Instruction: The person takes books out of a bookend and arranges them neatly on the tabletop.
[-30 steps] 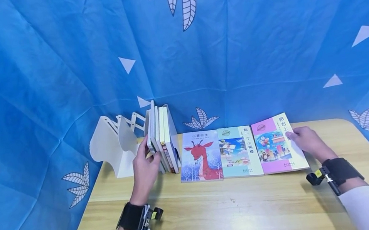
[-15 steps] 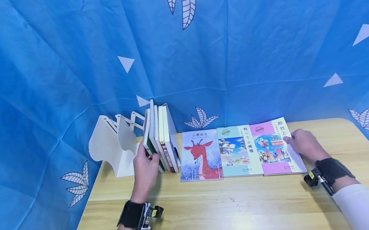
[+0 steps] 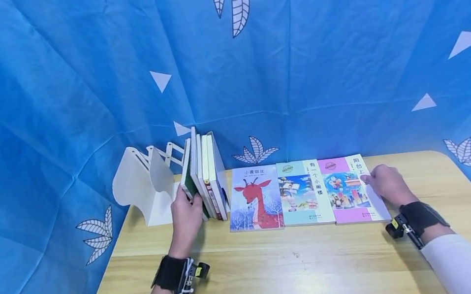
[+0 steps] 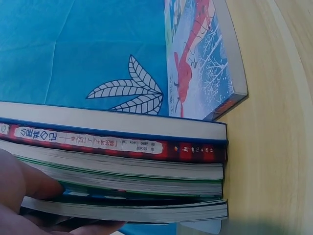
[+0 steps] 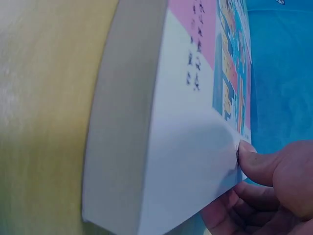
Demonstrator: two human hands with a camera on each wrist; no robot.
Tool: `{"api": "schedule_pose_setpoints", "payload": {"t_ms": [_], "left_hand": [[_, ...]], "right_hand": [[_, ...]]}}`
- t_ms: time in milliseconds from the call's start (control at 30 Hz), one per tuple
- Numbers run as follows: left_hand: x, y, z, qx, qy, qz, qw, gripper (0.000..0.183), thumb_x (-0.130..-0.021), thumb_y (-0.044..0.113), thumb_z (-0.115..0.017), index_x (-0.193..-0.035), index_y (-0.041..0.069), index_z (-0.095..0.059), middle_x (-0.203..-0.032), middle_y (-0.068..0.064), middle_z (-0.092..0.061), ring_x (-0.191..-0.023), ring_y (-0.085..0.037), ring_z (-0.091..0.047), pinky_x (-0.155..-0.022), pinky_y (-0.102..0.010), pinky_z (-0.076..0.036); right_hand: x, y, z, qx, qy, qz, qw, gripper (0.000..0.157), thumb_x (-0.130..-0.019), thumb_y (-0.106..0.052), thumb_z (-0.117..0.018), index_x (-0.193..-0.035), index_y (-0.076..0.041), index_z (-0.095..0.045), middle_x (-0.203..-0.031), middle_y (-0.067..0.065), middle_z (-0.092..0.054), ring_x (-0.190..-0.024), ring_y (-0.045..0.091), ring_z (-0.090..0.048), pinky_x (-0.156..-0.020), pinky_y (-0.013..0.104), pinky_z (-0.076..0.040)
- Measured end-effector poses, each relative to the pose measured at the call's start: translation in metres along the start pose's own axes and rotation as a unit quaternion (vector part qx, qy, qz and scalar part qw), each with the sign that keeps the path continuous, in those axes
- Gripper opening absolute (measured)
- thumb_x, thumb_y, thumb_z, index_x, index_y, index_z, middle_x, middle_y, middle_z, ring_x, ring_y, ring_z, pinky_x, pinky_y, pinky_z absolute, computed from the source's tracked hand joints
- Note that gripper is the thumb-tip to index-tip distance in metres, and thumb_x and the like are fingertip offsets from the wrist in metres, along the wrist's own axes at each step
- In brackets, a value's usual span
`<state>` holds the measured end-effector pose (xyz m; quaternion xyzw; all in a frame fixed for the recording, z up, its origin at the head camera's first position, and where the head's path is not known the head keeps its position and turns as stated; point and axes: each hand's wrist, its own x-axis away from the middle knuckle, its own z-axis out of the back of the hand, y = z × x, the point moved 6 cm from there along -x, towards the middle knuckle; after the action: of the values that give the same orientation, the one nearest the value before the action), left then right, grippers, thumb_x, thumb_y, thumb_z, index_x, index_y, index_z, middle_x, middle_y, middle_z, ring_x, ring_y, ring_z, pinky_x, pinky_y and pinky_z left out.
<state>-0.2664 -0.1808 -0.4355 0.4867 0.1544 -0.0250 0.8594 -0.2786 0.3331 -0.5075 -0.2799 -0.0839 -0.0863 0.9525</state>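
Observation:
My left hand (image 3: pixel 185 214) pinches the leftmost book (image 3: pixel 186 168), which has a green side, in the upright row. The left wrist view shows my thumb (image 4: pixel 41 183) between this thin book (image 4: pixel 146 211) and its neighbours, with fingers on its outer side. It leans slightly apart from the row. On the right, my right hand (image 3: pixel 390 186) holds the right edge of a pink-and-white book (image 3: pixel 348 189) lying face up. In the right wrist view the thumb (image 5: pixel 259 164) presses on its cover, with the fingers curled beneath the edge.
A white expandable bookend (image 3: pixel 160 172) stands at the table's left back, its left sections holding no books. Between the upright row and the pink book lie a red deer book (image 3: pixel 253 199) and a green-and-white book (image 3: pixel 304 192). A blue curtain (image 3: pixel 280 76) hangs behind the wooden table (image 3: pixel 278 270).
The pink book has come down flat and level beside the others, my right hand moving slightly left with it. My left hand has tilted the leftmost book away from the row, showing its green side.

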Motion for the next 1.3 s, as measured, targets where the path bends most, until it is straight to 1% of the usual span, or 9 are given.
{"api": "schedule_pose_setpoints", "payload": {"t_ms": [267, 567, 633, 733, 833, 900, 1033, 1200, 1300], "left_hand": [[0.001, 0.0, 0.0, -0.01, 0.0, 0.012, 0.9999, 0.049, -0.094, 0.002, -0.048, -0.141, 0.007, -0.035, -0.133, -0.023, -0.051, -0.115, -0.034, -0.053, -0.089, -0.045, -0.051], [0.002, -0.001, 0.002, -0.001, 0.042, -0.003, 0.9991, 0.039, -0.094, 0.001, -0.048, -0.133, 0.007, -0.046, -0.122, -0.019, -0.06, -0.102, -0.025, -0.058, -0.091, -0.045, -0.051], [0.003, -0.002, 0.003, 0.004, 0.046, -0.005, 0.9989, 0.04, -0.094, 0.001, -0.047, -0.133, 0.005, -0.046, -0.121, -0.019, -0.06, -0.094, -0.026, -0.06, -0.088, -0.045, -0.052], [0.005, -0.002, 0.006, 0.0, 0.056, -0.012, 0.9984, 0.039, -0.095, 0.002, -0.047, -0.133, 0.002, -0.046, -0.12, -0.022, -0.06, -0.095, -0.028, -0.062, -0.086, -0.044, -0.053], [0.006, 0.0, 0.009, -0.004, 0.065, -0.022, 0.9976, 0.036, -0.095, 0.003, -0.048, -0.131, 0.0, -0.047, -0.117, -0.023, -0.062, -0.09, -0.029, -0.063, -0.079, -0.043, -0.056], [0.008, 0.002, 0.013, -0.009, 0.07, -0.025, 0.9972, 0.033, -0.095, 0.004, -0.048, -0.128, -0.001, -0.048, -0.101, -0.022, -0.066, -0.075, -0.027, -0.063, -0.064, -0.039, -0.058], [0.012, 0.008, 0.02, -0.012, 0.073, -0.022, 0.997, 0.03, -0.095, 0.005, -0.048, -0.125, -0.001, -0.051, -0.079, -0.017, -0.064, -0.053, -0.024, -0.054, -0.042, -0.034, -0.048], [0.018, 0.018, 0.03, 0.004, 0.075, -0.031, 0.9967, 0.034, -0.094, 0.003, -0.048, -0.128, -0.003, -0.049, -0.111, -0.024, -0.064, -0.084, -0.026, -0.065, -0.065, -0.037, -0.059], [0.022, 0.025, 0.037, 0.014, 0.075, -0.035, 0.9965, 0.034, -0.094, 0.003, -0.049, -0.128, -0.001, -0.05, -0.116, -0.022, -0.063, -0.094, -0.026, -0.064, -0.074, -0.041, -0.058]], "right_hand": [[0.002, -0.002, 0.0, -0.011, 0.002, -0.007, 1.0, 0.036, -0.1, -0.023, -0.048, -0.095, 0.01, -0.063, -0.07, 0.011, -0.061, -0.059, 0.021, -0.053, -0.049, 0.029, -0.041], [0.005, 0.001, -0.001, 0.008, 0.013, -0.012, 1.0, 0.038, -0.1, -0.025, -0.047, -0.097, 0.01, -0.063, -0.07, 0.01, -0.06, -0.06, 0.021, -0.052, -0.05, 0.029, -0.04], [0.008, 0.0, 0.0, 0.009, 0.013, -0.01, 1.0, 0.04, -0.101, -0.026, -0.046, -0.099, 0.011, -0.062, -0.071, 0.011, -0.06, -0.062, 0.022, -0.052, -0.051, 0.03, -0.04], [0.011, -0.005, 0.004, 0.013, 0.033, 0.008, 0.999, 0.043, -0.101, -0.026, -0.044, -0.106, 0.014, -0.057, -0.079, 0.017, -0.061, -0.069, 0.027, -0.054, -0.056, 0.035, -0.043], [0.015, -0.014, 0.011, 0.009, 0.067, 0.038, 0.997, 0.045, -0.101, -0.025, -0.043, -0.115, 0.017, -0.05, -0.094, 0.028, -0.06, -0.082, 0.036, -0.056, -0.067, 0.045, -0.049], [0.019, -0.02, 0.015, -0.003, 0.079, 0.053, 0.995, 0.048, -0.102, -0.025, -0.042, -0.122, 0.018, -0.045, -0.105, 0.034, -0.056, -0.091, 0.042, -0.055, -0.074, 0.052, -0.049], [0.028, -0.032, 0.021, -0.03, 0.079, 0.061, 0.995, 0.053, -0.103, -0.029, -0.039, -0.13, 0.016, -0.038, -0.118, 0.037, -0.05, -0.101, 0.045, -0.052, -0.08, 0.055, -0.049], [0.041, -0.046, 0.029, -0.049, 0.082, 0.078, 0.992, 0.057, -0.102, -0.035, -0.039, -0.133, 0.013, -0.037, -0.12, 0.035, -0.05, -0.1, 0.043, -0.054, -0.08, 0.054, -0.05], [0.05, -0.056, 0.033, -0.065, 0.085, 0.095, 0.99, 0.059, -0.102, -0.038, -0.041, -0.134, 0.011, -0.038, -0.121, 0.034, -0.05, -0.104, 0.044, -0.053, -0.082, 0.054, -0.05]]}}
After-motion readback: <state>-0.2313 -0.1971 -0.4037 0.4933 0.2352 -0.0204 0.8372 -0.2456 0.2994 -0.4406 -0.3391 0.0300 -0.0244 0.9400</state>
